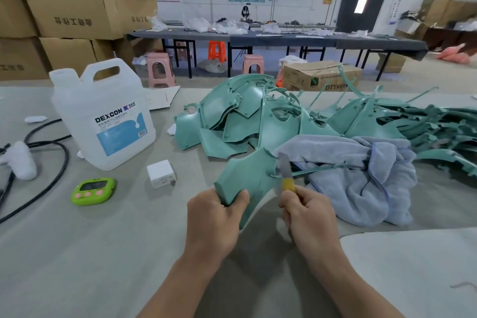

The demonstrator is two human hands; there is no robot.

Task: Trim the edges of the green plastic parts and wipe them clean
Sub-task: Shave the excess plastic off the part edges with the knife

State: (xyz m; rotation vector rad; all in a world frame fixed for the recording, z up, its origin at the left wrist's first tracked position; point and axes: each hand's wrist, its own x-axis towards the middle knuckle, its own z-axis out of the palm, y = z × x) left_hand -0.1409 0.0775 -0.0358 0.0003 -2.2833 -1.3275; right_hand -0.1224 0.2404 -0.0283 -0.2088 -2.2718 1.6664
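Note:
My left hand (215, 217) grips the near edge of a curved green plastic part (247, 175), lifted above the grey table (90, 253). My right hand (308, 210) holds a yellow-handled knife (286, 175); its blade rests against the part's right edge. A thin green strip (320, 169) runs from that edge to the right over a blue-grey towel (356, 175). Behind lies a pile of green parts (240, 116), with more green strips (438, 126) heaped at the right.
A white DEXCON jug (103, 113) stands at the left. A green timer (93, 190), a white charger block (161, 173) and black cables (46, 181) lie near it. Cardboard boxes (67, 8) are stacked at the back left.

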